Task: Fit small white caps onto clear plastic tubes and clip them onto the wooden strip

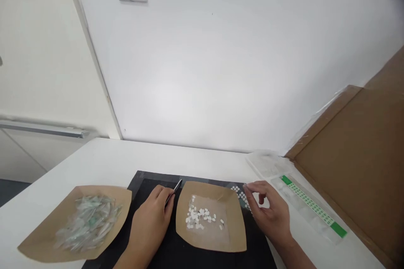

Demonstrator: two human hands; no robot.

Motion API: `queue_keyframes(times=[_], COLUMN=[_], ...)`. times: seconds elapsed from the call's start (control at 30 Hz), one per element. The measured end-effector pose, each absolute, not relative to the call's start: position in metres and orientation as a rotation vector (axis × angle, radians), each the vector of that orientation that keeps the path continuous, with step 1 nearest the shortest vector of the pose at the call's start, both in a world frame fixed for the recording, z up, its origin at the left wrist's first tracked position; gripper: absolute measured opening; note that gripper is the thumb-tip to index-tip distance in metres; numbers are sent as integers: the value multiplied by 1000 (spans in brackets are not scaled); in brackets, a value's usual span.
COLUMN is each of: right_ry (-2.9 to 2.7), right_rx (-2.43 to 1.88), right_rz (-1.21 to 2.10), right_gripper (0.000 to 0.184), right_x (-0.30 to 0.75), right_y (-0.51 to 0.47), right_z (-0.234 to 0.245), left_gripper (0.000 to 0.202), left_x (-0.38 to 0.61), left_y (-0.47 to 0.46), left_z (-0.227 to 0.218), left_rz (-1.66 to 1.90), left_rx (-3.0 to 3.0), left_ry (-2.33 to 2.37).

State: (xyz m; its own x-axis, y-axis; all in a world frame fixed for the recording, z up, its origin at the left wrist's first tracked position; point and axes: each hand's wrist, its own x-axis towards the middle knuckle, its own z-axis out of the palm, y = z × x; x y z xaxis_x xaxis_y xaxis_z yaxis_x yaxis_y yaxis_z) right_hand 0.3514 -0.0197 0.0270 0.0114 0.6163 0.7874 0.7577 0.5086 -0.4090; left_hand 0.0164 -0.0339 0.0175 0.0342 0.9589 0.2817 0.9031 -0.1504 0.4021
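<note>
Head view, lower centre: the left hand is closed pen-like around slim tweezers, whose end lies just beside the brown tray of small white pieces, a hold that seems suited to fine work. At lower right, the right hand rests its loose, slightly parted fingers on a dotted sheet, apparently steadying it.

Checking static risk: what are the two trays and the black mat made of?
Left tray and centre tray look like brown kraft paperboard: matte, creased upturned corners. Black mat: smooth, dull sheen, probably rubber or vinyl; the view cannot settle which.
</note>
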Motion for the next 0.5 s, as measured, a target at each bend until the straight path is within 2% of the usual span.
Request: queue_keyframes(times=[0.27,0.5], right_ry=[-1782,-1777], right_rx=[-1167,-1225], right_rz=[-183,-130], right_gripper=[11,6], right_x=[356,353], right_y=[-21,-21], right_z=[27,26], left_gripper=[21,20], left_x=[10,10], left_y=[-28,-28], left_z=[5,12], left_rz=[909,944], left_rx=[2270,2296], left_ry=[1923,1885])
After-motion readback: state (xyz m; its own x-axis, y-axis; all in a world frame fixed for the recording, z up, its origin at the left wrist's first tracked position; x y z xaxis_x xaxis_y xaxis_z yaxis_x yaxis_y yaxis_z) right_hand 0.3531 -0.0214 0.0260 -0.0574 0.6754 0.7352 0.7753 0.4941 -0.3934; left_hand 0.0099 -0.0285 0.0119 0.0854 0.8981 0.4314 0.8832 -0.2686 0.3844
